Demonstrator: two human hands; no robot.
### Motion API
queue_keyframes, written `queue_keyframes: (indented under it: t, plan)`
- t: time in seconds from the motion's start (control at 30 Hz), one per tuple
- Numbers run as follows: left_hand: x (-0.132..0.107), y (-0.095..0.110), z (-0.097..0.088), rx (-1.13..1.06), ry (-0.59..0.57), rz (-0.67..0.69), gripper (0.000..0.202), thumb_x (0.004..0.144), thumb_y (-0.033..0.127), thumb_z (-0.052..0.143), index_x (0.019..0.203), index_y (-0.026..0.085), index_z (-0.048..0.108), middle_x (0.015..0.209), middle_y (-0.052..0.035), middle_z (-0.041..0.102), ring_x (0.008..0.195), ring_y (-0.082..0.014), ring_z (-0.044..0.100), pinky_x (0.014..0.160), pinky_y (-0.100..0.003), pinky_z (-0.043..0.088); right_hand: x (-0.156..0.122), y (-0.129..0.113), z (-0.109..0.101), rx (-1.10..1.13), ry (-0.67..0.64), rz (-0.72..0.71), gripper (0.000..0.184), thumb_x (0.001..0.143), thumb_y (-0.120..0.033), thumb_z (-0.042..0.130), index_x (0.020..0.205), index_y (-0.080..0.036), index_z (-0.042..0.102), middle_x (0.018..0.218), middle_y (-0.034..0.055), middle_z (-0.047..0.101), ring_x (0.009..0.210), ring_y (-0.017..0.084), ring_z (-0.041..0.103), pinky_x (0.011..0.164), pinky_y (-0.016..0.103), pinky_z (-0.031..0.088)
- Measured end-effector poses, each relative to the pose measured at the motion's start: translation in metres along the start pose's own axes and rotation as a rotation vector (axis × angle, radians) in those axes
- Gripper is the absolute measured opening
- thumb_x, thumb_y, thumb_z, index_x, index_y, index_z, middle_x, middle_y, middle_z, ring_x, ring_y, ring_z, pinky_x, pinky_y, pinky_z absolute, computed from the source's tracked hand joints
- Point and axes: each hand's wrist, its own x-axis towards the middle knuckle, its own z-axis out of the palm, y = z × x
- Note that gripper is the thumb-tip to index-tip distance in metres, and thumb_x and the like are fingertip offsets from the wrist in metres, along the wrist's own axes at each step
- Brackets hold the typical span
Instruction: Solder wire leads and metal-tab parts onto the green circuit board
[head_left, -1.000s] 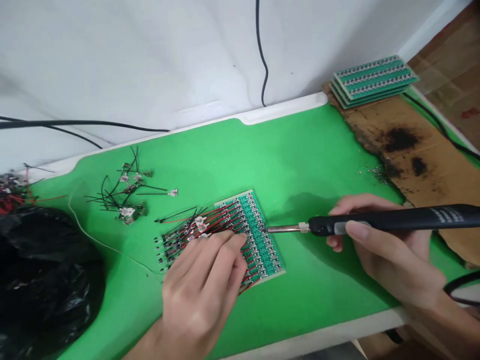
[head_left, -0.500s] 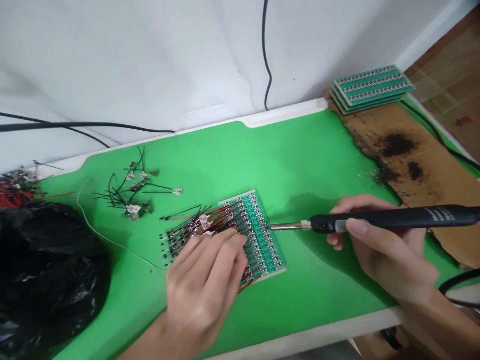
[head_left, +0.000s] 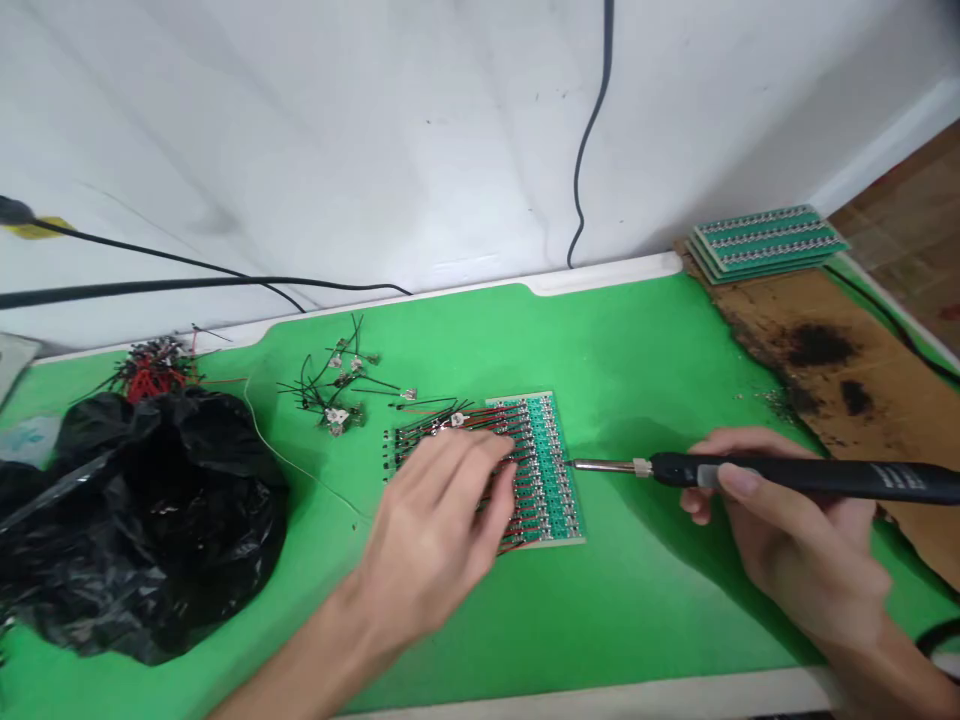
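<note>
on wires [head_left: 504, 412] and soldering iron [head_left: 814, 475], hands [head_left: 439, 505] [head_left: 806, 560] curl closed.

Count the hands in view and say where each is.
2: the left hand, over the left side of the wired circuit board; the right hand, around the soldering iron. No others show.

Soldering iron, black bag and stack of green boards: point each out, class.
Soldering iron [head_left: 795, 476], head view: its black handle.
Black bag [head_left: 127, 585], head view: its front wall.
Stack of green boards [head_left: 772, 243], head view: top board's face.
</note>
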Motion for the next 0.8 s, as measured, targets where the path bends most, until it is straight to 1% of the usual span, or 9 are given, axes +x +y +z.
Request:
queue_keyframes:
  t: [0.1,0.17,0.2,0.3,0.37,0.5,0.6,0.7,0.8]
  plan:
    - [0.010,-0.026,-0.026,0.067,0.041,-0.017,0.024,0.106,0.009,0.067,0.127,0.019,0.068,0.111,-0.0051,0.080,0.098,-0.0169,0.077,0.094,-0.031,0.064,0.000,0.004,-0.003,0.018,-0.040,-0.025,0.008,0.087,-0.034,0.094,0.091,-0.028,0.092,0.069,0.0040,0.077,0.051,0.020,0.069,0.044,0.027,0.058]
    - [0.015,-0.057,-0.044,0.264,-0.005,-0.053,0.020,0.108,0.016,0.065,0.126,0.022,0.070,0.112,-0.0060,0.079,0.100,-0.0204,0.076,0.093,-0.034,0.064,0.000,0.006,-0.004,0.036,-0.064,-0.026,0.007,0.090,-0.034,0.093,0.095,-0.028,0.092,0.071,0.0024,0.077,0.053,0.018,0.070,0.047,0.025,0.059]
    - [0.018,-0.073,-0.051,0.288,-0.041,-0.056,0.018,0.108,0.021,0.065,0.124,0.022,0.073,0.111,-0.0073,0.079,0.100,-0.0235,0.076,0.090,-0.037,0.064,0.000,0.006,-0.004,0.044,-0.076,-0.028,0.007,0.091,-0.033,0.093,0.096,-0.028,0.092,0.071,0.0023,0.077,0.054,0.017,0.070,0.048,0.025,0.060]
    - [0.022,-0.114,-0.059,0.270,-0.164,-0.028,0.023,0.109,0.029,0.059,0.120,0.024,0.079,0.109,-0.0084,0.080,0.099,-0.0270,0.076,0.085,-0.041,0.065,0.002,0.006,-0.003,0.058,-0.101,-0.045,0.008,0.091,-0.031,0.093,0.096,-0.025,0.091,0.072,0.0031,0.078,0.055,0.017,0.071,0.049,0.024,0.061]
    - [0.024,-0.128,-0.055,0.238,-0.229,0.002,0.029,0.111,0.032,0.055,0.120,0.025,0.081,0.111,-0.0096,0.081,0.100,-0.0269,0.077,0.086,-0.041,0.065,0.003,0.005,-0.002,0.062,-0.102,-0.047,0.008,0.091,-0.031,0.093,0.096,-0.024,0.091,0.071,0.0033,0.078,0.055,0.017,0.071,0.049,0.024,0.061]
    - [0.026,-0.135,-0.043,0.215,-0.294,0.055,0.039,0.114,0.034,0.046,0.112,0.025,0.084,0.105,-0.0094,0.082,0.092,-0.0250,0.077,0.081,-0.040,0.063,0.004,0.002,0.001,0.079,-0.090,-0.038,0.010,0.089,-0.032,0.095,0.093,-0.023,0.091,0.071,0.0036,0.078,0.053,0.017,0.071,0.047,0.025,0.059]
    - [0.030,-0.137,-0.044,0.240,-0.285,0.062,0.041,0.114,0.036,0.046,0.108,0.024,0.084,0.099,-0.0079,0.082,0.083,-0.0231,0.075,0.077,-0.039,0.061,0.004,0.001,0.002,0.095,-0.098,-0.038,0.011,0.089,-0.032,0.095,0.093,-0.022,0.091,0.072,0.0040,0.078,0.054,0.017,0.072,0.047,0.024,0.060]
    - [0.035,-0.135,-0.056,0.311,-0.176,0.010,0.039,0.113,0.041,0.048,0.108,0.023,0.083,0.101,-0.0074,0.083,0.089,-0.0236,0.077,0.086,-0.042,0.062,0.005,0.001,0.001,0.103,-0.112,-0.032,0.010,0.091,-0.031,0.094,0.095,-0.022,0.091,0.073,0.0041,0.079,0.056,0.017,0.073,0.048,0.024,0.061]
    - [0.037,-0.119,-0.070,0.391,0.012,-0.068,0.028,0.112,0.038,0.057,0.115,0.019,0.078,0.115,-0.0084,0.083,0.105,-0.0261,0.079,0.096,-0.047,0.062,0.005,0.003,0.000,0.106,-0.119,-0.014,0.013,0.090,-0.034,0.095,0.094,-0.023,0.091,0.073,0.0041,0.078,0.055,0.017,0.073,0.048,0.024,0.061]
